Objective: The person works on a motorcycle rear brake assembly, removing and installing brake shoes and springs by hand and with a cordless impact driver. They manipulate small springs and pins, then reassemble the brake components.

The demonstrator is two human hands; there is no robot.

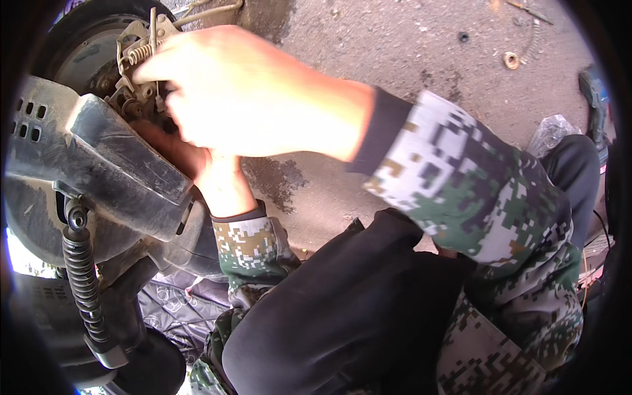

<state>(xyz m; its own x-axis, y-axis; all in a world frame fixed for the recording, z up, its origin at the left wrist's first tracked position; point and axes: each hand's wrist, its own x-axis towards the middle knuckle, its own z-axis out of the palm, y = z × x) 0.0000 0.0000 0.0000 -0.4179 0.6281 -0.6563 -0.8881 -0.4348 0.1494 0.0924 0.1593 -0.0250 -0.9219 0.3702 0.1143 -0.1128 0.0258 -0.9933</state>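
Observation:
My right hand, blurred, is at the spring and lever linkage of a dusty vehicle wheel at the upper left, its fingers curled; whatever they hold is hidden. Beneath it, my left hand reaches into the mechanism behind a scuffed black plastic cover, with its fingertips out of sight. A coil-spring shock absorber hangs below the cover at the left.
On the stained concrete lie a metal rod, a ring and small parts. A blue-and-black power tool and a clear plastic bag are at the right. Patterned dark fabric lies below the vehicle.

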